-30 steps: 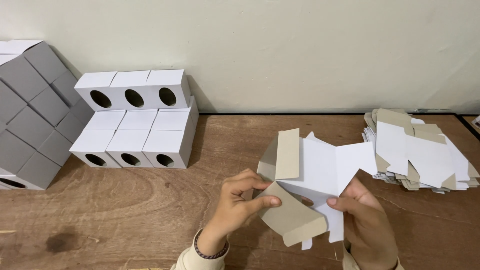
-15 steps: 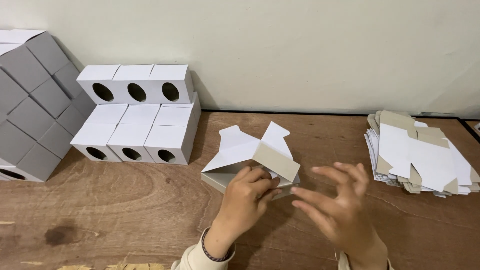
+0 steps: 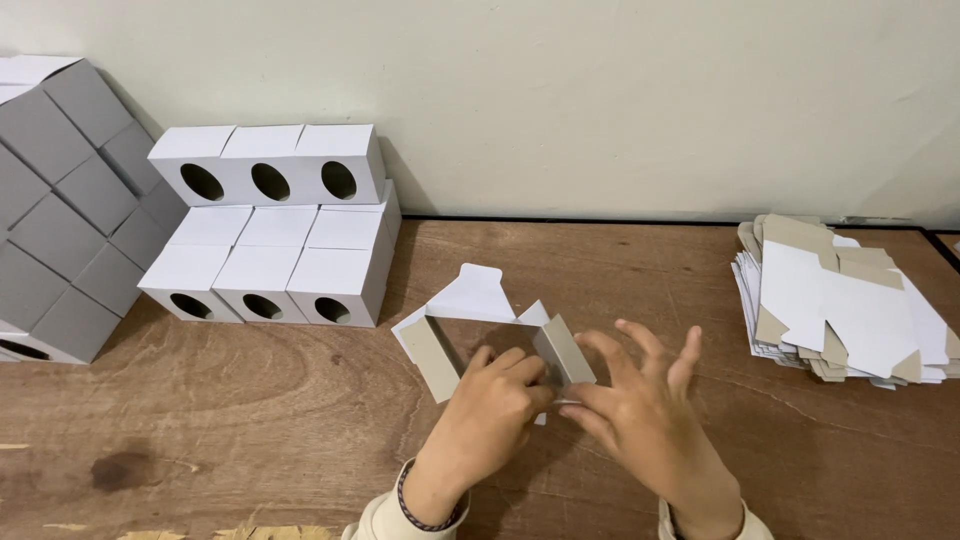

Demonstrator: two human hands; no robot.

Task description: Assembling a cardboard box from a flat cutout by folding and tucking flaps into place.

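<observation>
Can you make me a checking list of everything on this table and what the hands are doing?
Surface: brown wooden table, with a dark stain near its left front.
Job's things: one half-folded box, white outside and grey-brown inside, flaps open; stack of flat box blanks at the right.
Clutter: finished white boxes with round holes, stacked at the left; grey boxes at the far left.
Hands: left hand touches the box's near edge; right hand beside its right flap, fingers spread.
Cables: nothing seen.
Surroundings: plain pale wall behind the table.
</observation>
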